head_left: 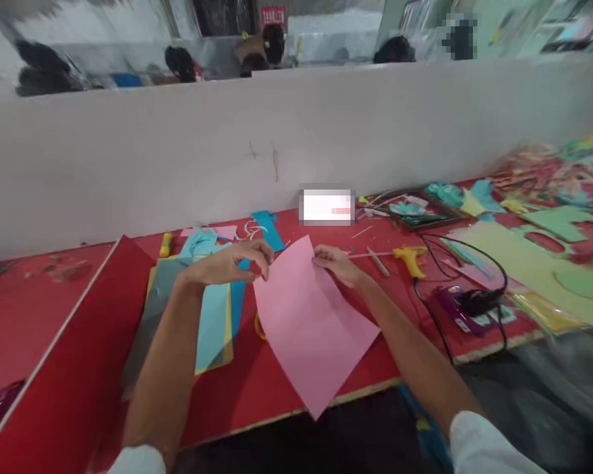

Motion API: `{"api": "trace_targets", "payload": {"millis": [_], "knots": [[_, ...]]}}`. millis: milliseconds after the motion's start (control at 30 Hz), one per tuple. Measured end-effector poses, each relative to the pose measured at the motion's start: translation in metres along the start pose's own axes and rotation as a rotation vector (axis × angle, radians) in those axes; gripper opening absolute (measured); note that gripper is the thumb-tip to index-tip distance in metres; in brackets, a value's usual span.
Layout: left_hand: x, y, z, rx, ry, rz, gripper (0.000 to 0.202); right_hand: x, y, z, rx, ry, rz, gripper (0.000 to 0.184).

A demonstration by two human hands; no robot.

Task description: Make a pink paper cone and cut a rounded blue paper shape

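A pink sheet of paper [311,322] hangs tilted between my hands, one corner pointing down past the table's front edge. My left hand [244,260] has its fingers closed on the sheet's upper left edge. Thumb and fingers of my right hand [338,263] pinch the upper right edge. Beneath my left forearm lies a stack of blue and yellow sheets [215,329]. Part of a yellow ring-shaped handle [259,327] peeks out from behind the pink paper; the rest is hidden.
To the right lie a yellow glue gun [411,260], a cutter-like tool [378,262] and a purple box [459,309] with black cables. A dark tray [415,210] holds teal scraps. A red upright divider [93,329] stands left, and a white partition [178,158] runs behind.
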State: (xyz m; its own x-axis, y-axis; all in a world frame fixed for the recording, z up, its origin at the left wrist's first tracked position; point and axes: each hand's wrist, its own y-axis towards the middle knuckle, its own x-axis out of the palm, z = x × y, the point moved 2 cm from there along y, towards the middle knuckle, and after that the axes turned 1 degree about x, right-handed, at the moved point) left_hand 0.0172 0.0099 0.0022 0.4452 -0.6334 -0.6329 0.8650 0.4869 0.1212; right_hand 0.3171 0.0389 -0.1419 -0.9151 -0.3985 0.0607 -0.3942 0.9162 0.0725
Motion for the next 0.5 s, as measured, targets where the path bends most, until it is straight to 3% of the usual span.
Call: {"api": "trace_targets", "payload": {"millis": [67, 233, 367, 500], "knots": [[0.000, 0.003, -0.007, 0.075, -0.094, 0.089, 0.004, 0.011, -0.001, 0.000, 0.026, -0.017, -0.090, 0.023], [0.011, 0.009, -0.032, 0.139, -0.427, 0.304, 0.021, 0.031, -0.005, 0.000, 0.122, -0.012, -0.154, 0.027], [0.022, 0.014, -0.047, -0.014, -0.473, 0.435, 0.031, 0.034, -0.004, 0.000, 0.082, 0.040, -0.018, 0.029], [0.025, 0.020, -0.046, -0.251, -0.220, 0.416, 0.034, 0.027, 0.001, 0.001, 0.022, 0.023, 0.121, 0.032]]}}
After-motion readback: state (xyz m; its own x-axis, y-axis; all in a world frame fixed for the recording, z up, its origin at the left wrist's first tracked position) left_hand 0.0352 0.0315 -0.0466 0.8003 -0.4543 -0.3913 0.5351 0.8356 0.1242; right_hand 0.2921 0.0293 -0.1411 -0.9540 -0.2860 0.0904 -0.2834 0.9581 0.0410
